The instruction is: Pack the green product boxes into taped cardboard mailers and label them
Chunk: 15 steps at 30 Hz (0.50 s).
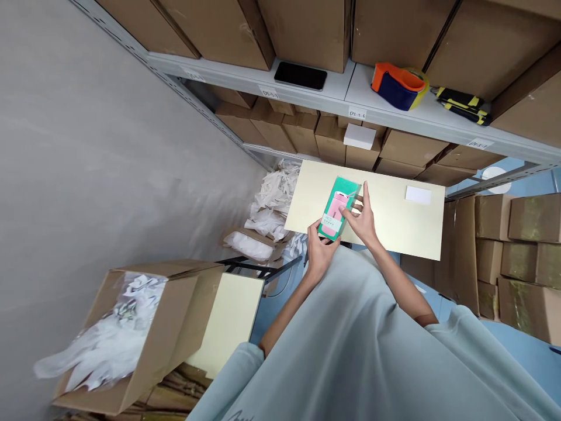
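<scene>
Cardboard carton (pixel 169 327) stands at far left on its side, white scraps (pixel 114 345) spilling from its open mouth, and more white material, a loose heap (pixel 280 187), lies against the wall just beyond the worktop's left edge. Above, a phone (pixel 300 76) lies flat along the front edge of the shelf (pixel 335 89). Left of the middle of the pale worktop (pixel 390 228), above its near edge, is a green box (pixel 335 213) printed with a pink device, its front facing up and its length aslant. The left hand (pixel 322 251) grips the box's lower left corner narrowly, fingertips at the side. The right hand (pixel 363 222) lays its thumb on the printed face with the index finger extended clear, other fingers by the right edge, partly hidden; how firmly it presses I cannot tell. Judging by this, the step in hand is handling or checking the box, and the next move calls for a steady left hold while the right fingers work at its face or edge. Farther right, an orange and blue tape dispenser (pixel 397 86) sits at the shelf's front edge, a white card (pixel 418 195) lies near the worktop's far right corner, yellow and black cutters (pixel 463 105) rest on the shelf, and stacked cartons (pixel 517 263) stand past the worktop's right edge.
</scene>
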Each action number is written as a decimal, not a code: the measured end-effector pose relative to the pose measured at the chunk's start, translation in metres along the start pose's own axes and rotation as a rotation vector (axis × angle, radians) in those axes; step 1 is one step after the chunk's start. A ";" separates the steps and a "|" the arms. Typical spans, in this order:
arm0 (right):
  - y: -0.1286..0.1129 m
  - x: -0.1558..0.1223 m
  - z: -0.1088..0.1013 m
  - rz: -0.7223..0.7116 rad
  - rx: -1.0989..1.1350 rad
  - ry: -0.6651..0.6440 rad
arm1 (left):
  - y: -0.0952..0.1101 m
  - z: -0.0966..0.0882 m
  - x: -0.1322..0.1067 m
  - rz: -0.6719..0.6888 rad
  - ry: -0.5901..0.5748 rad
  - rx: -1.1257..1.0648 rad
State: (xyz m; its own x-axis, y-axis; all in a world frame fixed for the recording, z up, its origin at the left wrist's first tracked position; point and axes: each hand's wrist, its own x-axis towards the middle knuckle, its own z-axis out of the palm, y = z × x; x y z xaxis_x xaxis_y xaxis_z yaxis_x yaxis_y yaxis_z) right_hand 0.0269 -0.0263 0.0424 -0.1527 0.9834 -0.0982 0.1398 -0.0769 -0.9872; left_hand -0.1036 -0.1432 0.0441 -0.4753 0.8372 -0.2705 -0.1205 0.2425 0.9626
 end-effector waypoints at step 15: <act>0.013 0.026 -0.041 0.100 0.233 -0.051 | -0.010 -0.008 0.018 -0.411 -0.006 -0.561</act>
State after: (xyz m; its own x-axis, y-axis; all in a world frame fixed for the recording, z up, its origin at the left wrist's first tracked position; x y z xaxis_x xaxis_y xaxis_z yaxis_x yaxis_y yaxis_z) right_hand 0.0653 0.0047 0.0327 -0.1997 0.9598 -0.1970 -0.0720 -0.2149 -0.9740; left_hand -0.1175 -0.1343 0.0301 -0.2906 0.7347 -0.6130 -0.7223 0.2517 0.6441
